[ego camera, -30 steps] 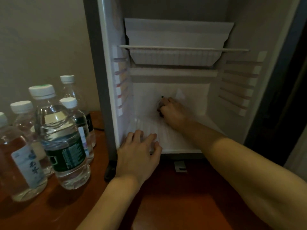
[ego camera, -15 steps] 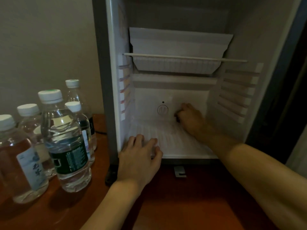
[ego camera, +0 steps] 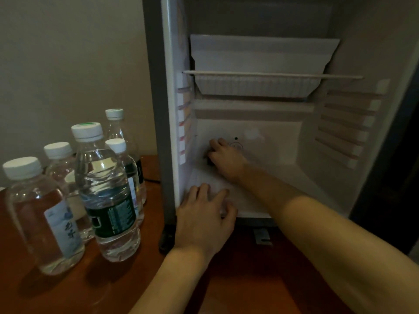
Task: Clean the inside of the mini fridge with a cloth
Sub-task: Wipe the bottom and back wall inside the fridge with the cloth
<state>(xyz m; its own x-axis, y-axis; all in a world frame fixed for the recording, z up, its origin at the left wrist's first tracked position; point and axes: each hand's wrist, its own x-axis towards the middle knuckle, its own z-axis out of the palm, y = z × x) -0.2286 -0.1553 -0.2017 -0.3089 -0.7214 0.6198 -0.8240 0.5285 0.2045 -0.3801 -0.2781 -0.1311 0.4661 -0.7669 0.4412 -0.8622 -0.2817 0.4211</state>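
Head view, near to far. Table [ego camera: 56,291]: red-brown wood, cut off at the lower and left frame edges. Water bottles [ego camera: 106,193]: five, white-capped, clustered at left just beside the mini fridge [ego camera: 158,109]; the nearest-left one is partly cropped, the rear ones half hidden behind the front ones. Left hand [ego camera: 204,218]: fingers spread flat, resting on the front lip of the fridge floor at its left corner. Right hand [ego camera: 225,157]: deep inside, against the back wall low and left, fingers curled around something dark; whether this is the cloth [ego camera: 209,160] cannot be told for certain, as the hand covers nearly all of it. Round dial [ego camera: 237,146]: on the back wall, half covered by the right hand. Wire shelf [ego camera: 272,75]: spans the upper interior. Fridge's right half: open floor, ribbed side wall.
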